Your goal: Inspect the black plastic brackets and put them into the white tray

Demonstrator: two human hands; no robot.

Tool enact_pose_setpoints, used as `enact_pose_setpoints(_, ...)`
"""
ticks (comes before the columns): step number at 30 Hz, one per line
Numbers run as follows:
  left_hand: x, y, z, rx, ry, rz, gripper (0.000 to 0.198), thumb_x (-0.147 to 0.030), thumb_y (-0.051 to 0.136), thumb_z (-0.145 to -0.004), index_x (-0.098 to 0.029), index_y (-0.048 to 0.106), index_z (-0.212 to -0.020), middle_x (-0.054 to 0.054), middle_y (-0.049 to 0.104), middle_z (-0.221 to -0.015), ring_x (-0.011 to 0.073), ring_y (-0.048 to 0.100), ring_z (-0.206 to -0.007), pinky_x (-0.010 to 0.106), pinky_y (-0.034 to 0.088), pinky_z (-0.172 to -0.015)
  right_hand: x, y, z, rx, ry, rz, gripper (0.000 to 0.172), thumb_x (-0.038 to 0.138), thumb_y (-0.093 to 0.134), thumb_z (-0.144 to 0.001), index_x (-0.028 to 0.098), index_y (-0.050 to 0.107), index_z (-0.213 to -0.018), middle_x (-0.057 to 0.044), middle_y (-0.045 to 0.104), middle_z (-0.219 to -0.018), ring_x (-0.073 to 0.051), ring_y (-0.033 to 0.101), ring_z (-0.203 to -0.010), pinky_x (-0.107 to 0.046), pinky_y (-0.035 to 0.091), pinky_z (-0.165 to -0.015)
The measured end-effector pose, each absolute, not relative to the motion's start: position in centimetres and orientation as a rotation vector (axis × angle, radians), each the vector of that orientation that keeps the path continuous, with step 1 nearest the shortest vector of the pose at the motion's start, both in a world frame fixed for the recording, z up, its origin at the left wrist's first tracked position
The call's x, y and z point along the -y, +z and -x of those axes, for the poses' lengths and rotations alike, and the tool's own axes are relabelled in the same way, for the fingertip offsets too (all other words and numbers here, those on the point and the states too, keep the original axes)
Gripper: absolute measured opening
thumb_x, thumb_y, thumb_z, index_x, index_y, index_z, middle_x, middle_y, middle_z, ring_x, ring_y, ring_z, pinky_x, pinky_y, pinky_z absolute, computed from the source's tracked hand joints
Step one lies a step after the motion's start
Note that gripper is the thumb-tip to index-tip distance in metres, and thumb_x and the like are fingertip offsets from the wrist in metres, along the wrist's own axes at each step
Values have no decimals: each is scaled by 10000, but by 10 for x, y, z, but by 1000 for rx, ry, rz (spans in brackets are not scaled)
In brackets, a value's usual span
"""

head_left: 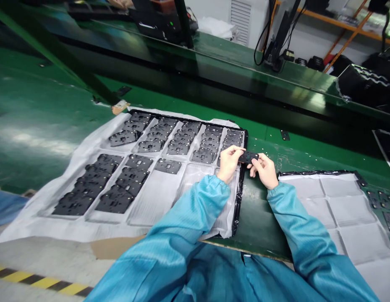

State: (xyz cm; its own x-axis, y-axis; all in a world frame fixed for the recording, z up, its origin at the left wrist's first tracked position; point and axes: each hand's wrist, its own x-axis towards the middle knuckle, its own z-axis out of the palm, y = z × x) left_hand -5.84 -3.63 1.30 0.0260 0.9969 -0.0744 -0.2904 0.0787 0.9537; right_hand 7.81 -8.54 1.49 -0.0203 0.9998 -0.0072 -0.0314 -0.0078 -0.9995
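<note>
From the head camera I am looking down at a green bench (267, 218) with two trays lying side by side on it. My left hand (229, 161) and right hand (264, 170) are meeting over the gap between the trays, and they are holding one small black part (249, 157) between them. The left hand's fingers are curling closed around the part's left end. The right hand is pinching its right end between thumb and fingertips, with the other fingers folded loosely beneath. The part is hanging just above the bench, level with the far right corner of the left tray (242, 184) and touching nothing but my fingers.

The left tray is lying on a white foam sheet (40, 209), and flat black plates (119, 184) are sitting in overlapping rows in most of its compartments. The near compartments beside my left sleeve (188, 218) are showing only white lining. The right tray (320, 173) is showing bare white lining across its compartments, with a few dark pieces (379, 199) lying at its far right edge. A scrap of cardboard (120, 107) is sitting beyond the left tray's far corner. A second bench (232, 58) is running behind, carrying dark equipment that I cannot make out clearly.
</note>
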Motion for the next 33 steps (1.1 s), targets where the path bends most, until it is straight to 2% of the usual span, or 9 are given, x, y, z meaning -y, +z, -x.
enact_pose_setpoints(3,36,15,60,-1027,1314,-988,103,-182,584,-689,-139,677,-705,0,639,-685,92,553,-629,195,445,-579,87,16,-75,1180,1143,1214,326,504,539,-864,197,505,-969,-4,655,-712,-94,552,-420,-208,438,-402)
enact_pose_setpoints(9,43,21,52,-1038,1269,-1005,122,-179,575,-678,-122,677,-713,4,609,-648,97,541,-607,198,450,-555,91,17,-76,1130,1017,1352,346,523,507,-883,180,535,-844,6,597,-574,-98,522,-405,-207,434,-417)
enact_pose_setpoints(12,41,18,48,-1024,1242,-910,167,-214,575,-689,-106,674,-769,13,601,-660,99,533,-554,205,451,-481,87,10,-79,1117,998,1310,354,529,504,-883,180,551,-913,2,603,-590,-103,521,-427,-214,435,-441)
enact_pose_setpoints(15,41,18,45,-1022,1254,-876,179,-209,582,-683,-90,675,-780,21,600,-653,93,533,-541,197,453,-464,86,7,-82,1154,996,1291,362,510,544,-866,176,560,-1004,27,546,-508,-118,509,-433,-222,424,-453)
enact_pose_setpoints(22,42,12,45,-894,1207,-923,167,-208,627,-685,-80,681,-778,35,613,-659,82,532,-532,194,455,-476,86,5,-84,1017,904,1309,376,481,608,-828,153,623,-1012,29,504,-481,-119,490,-419,-231,407,-440)
enact_pose_setpoints(25,41,13,46,-903,1190,-944,192,-238,651,-691,-84,693,-797,42,630,-691,72,523,-514,198,451,-477,84,10,-84,960,894,1270,350,444,625,-820,156,652,-1019,25,522,-529,-84,447,-389,-209,356,-394)
enact_pose_setpoints(30,45,19,41,-807,1145,-1025,241,-270,667,-712,-100,714,-877,76,676,-841,106,579,-651,187,459,-503,78,20,-81,793,741,1226,260,385,665,-760,153,681,-875,-34,622,-788,-51,449,-383,-210,329,-352)
enact_pose_setpoints(33,50,31,37,-788,1162,-1036,253,-267,663,-725,-101,718,-909,76,684,-844,107,576,-659,196,465,-529,78,28,-83,786,631,1222,209,354,676,-730,162,694,-810,-33,604,-715,-69,437,-360,-233,299,-338)
